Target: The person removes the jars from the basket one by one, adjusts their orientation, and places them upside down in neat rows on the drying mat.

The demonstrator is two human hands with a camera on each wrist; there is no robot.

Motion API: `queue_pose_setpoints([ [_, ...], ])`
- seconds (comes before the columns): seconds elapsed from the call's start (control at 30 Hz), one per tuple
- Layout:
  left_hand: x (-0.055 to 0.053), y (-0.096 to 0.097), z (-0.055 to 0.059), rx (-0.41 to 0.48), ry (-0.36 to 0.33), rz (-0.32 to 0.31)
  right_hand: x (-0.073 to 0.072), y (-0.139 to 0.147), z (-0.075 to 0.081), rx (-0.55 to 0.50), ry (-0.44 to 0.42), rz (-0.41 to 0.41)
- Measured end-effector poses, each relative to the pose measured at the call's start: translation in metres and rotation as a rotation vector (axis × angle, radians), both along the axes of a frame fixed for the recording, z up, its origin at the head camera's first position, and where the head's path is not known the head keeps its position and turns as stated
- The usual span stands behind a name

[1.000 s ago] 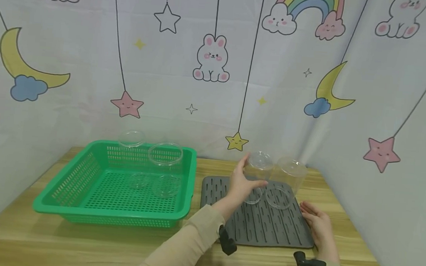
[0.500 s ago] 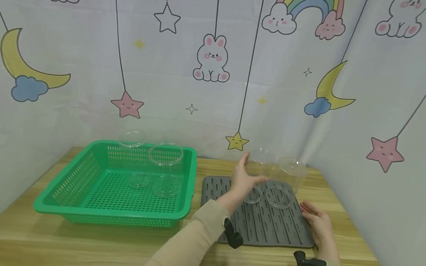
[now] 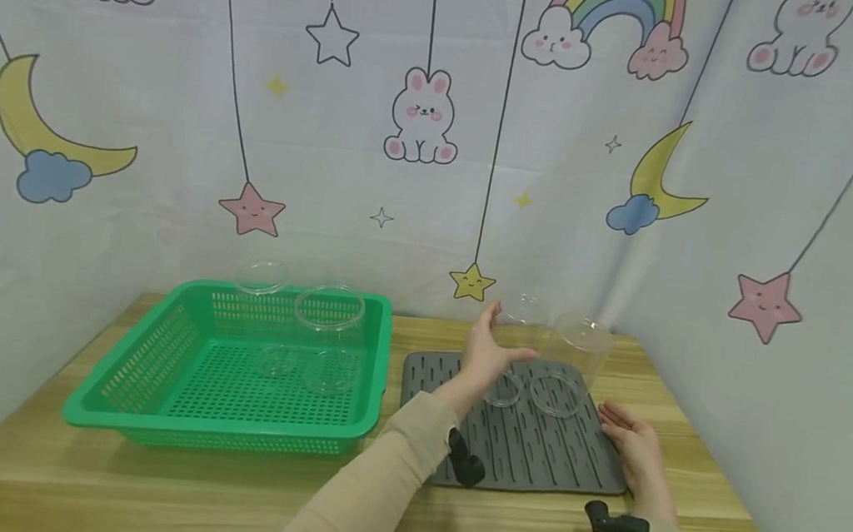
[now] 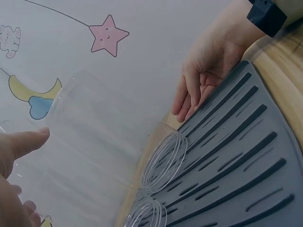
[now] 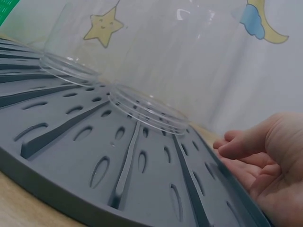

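Note:
On the grey ridged mat [image 3: 532, 450], two clear plastic cups stand rim down, side by side. My left hand [image 3: 485, 356] holds the left cup [image 3: 525, 332], thumb on the near side and fingers behind. Thumb and curled fingers also show at the left edge of the left wrist view. The right-hand cup [image 3: 581, 353] stands just beside it, untouched. Near the mat's right edge, my right hand [image 3: 637, 454] rests with loosely curled fingers and nothing in them; it shows in the right wrist view beside the mat edge too.
A green plastic basket [image 3: 218, 427] sits on the left of the wooden table [image 3: 176, 488]. Inside it, two clear cups stand rim up, one with a wider rim [image 3: 328, 325]. A printed white curtain [image 3: 332, 125] hangs behind the table.
My left hand and the top of the cup it holds have shifted slightly upward, while the cup's rim stays at the same spot over the mat. The right hand has kept its place.

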State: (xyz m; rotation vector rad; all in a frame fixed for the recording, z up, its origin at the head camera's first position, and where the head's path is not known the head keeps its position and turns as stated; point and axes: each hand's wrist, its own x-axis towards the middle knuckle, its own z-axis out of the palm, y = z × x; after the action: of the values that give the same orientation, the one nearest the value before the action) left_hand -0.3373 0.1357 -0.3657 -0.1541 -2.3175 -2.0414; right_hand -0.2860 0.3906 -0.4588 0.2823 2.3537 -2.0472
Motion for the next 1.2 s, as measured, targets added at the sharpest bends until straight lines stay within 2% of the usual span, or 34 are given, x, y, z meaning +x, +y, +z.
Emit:
queue_pose_setpoints([
  [0.4,0.000,-0.006,-0.004,-0.064,0.035,-0.016,-0.001,-0.004,-0.003,0.006,0.007,-0.005],
  [0.6,0.001,-0.007,-0.001,-0.051,0.016,-0.028,-0.003,-0.005,-0.002,-0.003,0.009,-0.010],
  [0.83,0.001,-0.006,0.000,-0.043,0.001,-0.004,-0.004,-0.005,-0.001,-0.005,0.015,-0.022],
  [1.0,0.003,-0.007,-0.001,0.033,-0.011,0.025,-0.004,-0.004,-0.001,-0.004,0.017,-0.026],
  [1.1,0.008,-0.009,-0.003,0.114,-0.014,0.048,-0.004,-0.003,-0.002,-0.005,0.017,-0.026],
  [1.2,0.015,-0.011,-0.002,0.206,0.013,0.092,-0.004,-0.002,-0.003,-0.006,0.018,-0.031],
])
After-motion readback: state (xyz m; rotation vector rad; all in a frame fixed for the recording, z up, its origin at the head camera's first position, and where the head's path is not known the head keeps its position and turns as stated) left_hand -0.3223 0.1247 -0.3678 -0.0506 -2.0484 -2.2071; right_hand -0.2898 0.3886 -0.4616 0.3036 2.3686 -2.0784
